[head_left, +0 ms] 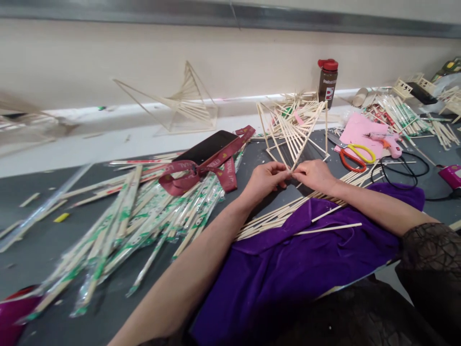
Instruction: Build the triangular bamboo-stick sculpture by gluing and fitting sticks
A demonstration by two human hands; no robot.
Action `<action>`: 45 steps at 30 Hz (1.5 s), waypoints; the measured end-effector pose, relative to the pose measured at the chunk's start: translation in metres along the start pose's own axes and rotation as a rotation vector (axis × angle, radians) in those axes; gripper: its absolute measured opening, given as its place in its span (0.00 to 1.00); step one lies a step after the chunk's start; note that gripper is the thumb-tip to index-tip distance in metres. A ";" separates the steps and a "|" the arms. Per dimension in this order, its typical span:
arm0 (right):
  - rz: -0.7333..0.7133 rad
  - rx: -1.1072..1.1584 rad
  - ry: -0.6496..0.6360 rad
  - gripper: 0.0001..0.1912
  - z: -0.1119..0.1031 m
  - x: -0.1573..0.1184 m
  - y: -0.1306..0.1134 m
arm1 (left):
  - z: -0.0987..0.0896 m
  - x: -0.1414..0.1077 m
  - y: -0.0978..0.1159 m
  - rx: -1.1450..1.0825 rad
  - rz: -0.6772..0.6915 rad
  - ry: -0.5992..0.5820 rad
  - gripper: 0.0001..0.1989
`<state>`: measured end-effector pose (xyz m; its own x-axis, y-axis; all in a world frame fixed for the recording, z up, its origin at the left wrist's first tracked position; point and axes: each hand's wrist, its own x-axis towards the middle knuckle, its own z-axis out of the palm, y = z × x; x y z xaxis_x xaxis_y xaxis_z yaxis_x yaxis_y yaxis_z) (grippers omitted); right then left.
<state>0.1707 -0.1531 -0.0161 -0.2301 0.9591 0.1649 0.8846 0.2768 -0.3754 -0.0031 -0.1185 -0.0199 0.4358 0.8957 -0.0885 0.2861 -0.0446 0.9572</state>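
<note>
A stick model (295, 139) made of thin pale wooden sticks stands on the dark table, its sticks fanning upward from a low front corner. My left hand (268, 180) pinches that corner from the left with closed fingers. From the other side, my right hand (313, 175) holds the same corner, its fingertips close to those of the left. The exact contact between the fingertips is too small to make out. Loose sticks (266, 218) lie just below my hands, partly over a purple cloth (288, 274) on my lap.
Wrapped chopsticks (118, 240) and a phone (209, 146) with a red lanyard (180, 175) lie left. Scissors (353, 158), a pink glue gun (391, 142) and its black cable lie right. A bottle (328, 84) and another stick model (190, 103) stand behind.
</note>
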 end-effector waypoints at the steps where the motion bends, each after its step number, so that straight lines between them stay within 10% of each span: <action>1: -0.006 -0.025 0.004 0.14 0.000 -0.001 0.000 | 0.000 0.000 0.000 -0.010 -0.009 0.004 0.15; 30: -0.098 -0.192 0.019 0.16 0.002 -0.011 -0.010 | 0.009 -0.001 0.001 0.011 -0.036 0.133 0.08; 36: -0.272 0.415 0.065 0.10 -0.017 -0.017 -0.016 | 0.007 0.000 0.003 -0.052 -0.068 0.155 0.06; 45: -0.279 1.004 0.411 0.12 -0.109 -0.029 -0.023 | 0.003 -0.002 0.001 -0.080 -0.097 0.154 0.08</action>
<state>0.2014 -0.1941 0.0868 -0.0533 0.8147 0.5775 0.0514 0.5797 -0.8132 -0.0009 -0.1223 -0.0193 0.2722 0.9513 -0.1446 0.2489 0.0756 0.9656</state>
